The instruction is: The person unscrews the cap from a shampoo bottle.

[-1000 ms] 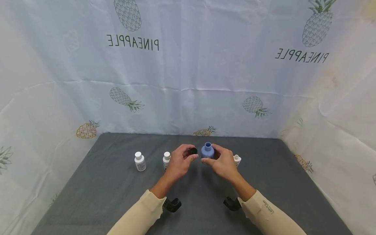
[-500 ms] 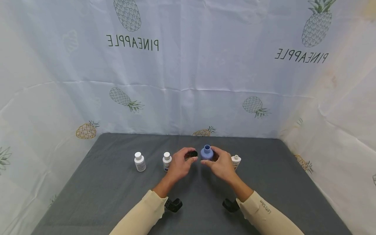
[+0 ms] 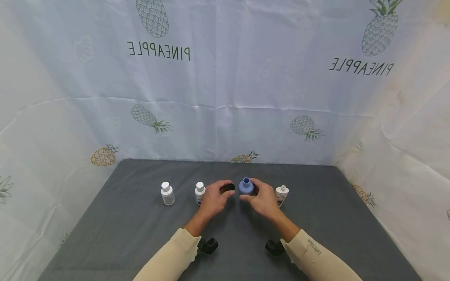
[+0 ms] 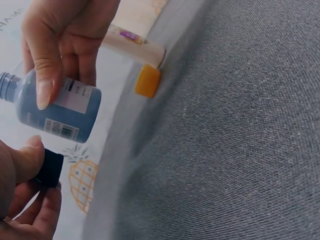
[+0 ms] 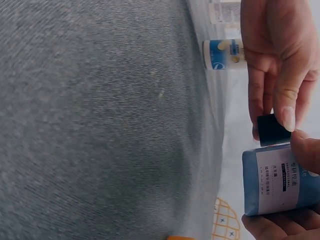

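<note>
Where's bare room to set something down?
Right of the rightmost bottle and left of the leftmost bottle, out to the cloth edges. Crowded: the middle, with left hand, right hand, blue bottle, black cap and orange block.

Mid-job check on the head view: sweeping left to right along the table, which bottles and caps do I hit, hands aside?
First white-capped bottle, second white-capped bottle, black cap, blue bottle, narrow-topped white bottle.
</note>
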Demonstrator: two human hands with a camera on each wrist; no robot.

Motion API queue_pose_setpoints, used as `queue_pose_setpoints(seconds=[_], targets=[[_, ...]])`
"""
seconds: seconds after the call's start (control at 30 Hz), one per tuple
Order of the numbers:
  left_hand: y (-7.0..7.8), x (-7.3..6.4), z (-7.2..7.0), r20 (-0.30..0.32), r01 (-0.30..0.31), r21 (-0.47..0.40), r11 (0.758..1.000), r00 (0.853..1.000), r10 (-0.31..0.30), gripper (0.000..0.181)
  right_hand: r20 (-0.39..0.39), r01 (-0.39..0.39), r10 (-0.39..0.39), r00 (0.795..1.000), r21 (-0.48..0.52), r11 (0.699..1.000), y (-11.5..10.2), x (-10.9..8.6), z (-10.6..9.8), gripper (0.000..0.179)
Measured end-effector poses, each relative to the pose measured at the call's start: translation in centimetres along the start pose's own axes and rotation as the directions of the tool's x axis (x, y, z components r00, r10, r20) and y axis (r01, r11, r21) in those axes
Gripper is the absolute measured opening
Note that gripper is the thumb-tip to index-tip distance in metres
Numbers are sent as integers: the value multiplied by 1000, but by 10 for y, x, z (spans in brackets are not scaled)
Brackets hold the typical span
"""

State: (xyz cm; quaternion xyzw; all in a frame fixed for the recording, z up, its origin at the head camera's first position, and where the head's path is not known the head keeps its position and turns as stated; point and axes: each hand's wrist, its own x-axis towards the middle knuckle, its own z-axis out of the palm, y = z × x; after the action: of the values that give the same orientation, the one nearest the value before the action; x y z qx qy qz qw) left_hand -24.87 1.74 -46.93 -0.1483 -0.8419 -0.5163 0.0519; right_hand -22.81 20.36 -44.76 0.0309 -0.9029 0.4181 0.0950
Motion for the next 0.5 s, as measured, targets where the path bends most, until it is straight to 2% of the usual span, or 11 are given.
queue_pose_setpoints(seconds=[0.27,0.5], targets=[[-7,1,2,-8,-6,56,998,1000,7,32,23,-12,13,1000,-32,999,9,0,8,62],[-13,1,4,-1,-2,86,996,1000,2,31,37,-36,37,999,-20,999,15,2,14,63]])
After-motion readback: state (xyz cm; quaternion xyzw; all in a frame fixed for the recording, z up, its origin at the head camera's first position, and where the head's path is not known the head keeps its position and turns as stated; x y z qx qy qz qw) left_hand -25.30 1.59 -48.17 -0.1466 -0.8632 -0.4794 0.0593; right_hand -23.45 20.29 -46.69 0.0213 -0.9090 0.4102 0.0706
